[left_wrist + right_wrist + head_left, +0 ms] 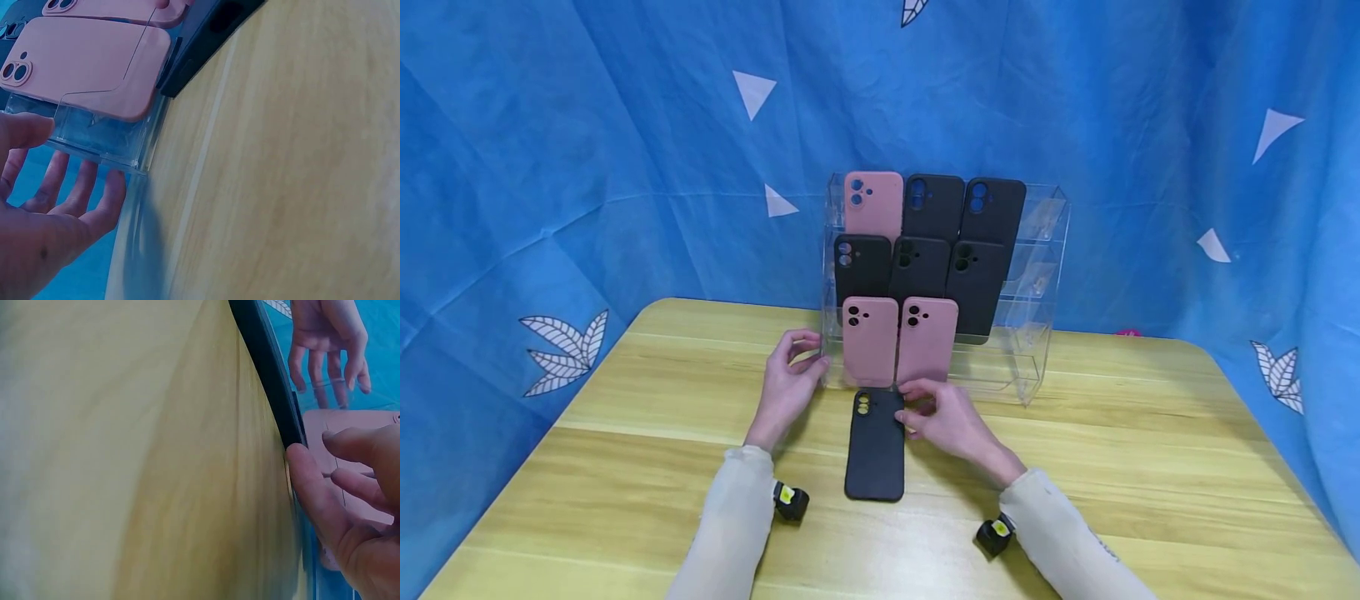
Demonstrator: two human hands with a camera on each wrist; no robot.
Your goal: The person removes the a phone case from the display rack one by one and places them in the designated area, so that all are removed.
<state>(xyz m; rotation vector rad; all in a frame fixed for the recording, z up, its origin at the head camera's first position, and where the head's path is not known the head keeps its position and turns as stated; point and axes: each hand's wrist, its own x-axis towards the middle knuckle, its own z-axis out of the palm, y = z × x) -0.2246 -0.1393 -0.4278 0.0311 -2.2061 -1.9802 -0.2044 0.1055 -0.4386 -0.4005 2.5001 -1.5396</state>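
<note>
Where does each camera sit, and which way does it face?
Head: worn on the head, facing forward and down at the clear rack; left hand, right hand and sleeves show.
Left wrist: on that wrist, facing the rack's end and table; left hand shows.
Right wrist: on that wrist, facing across the table; right hand near, left beyond.
Both wrist views share the left hand and black phone case.

Matt phone cases (876, 454), glossy plastic rack (1034, 337), smooth wood-grain tabletop (1150, 442), wrinkled cloth backdrop (647, 125)
</note>
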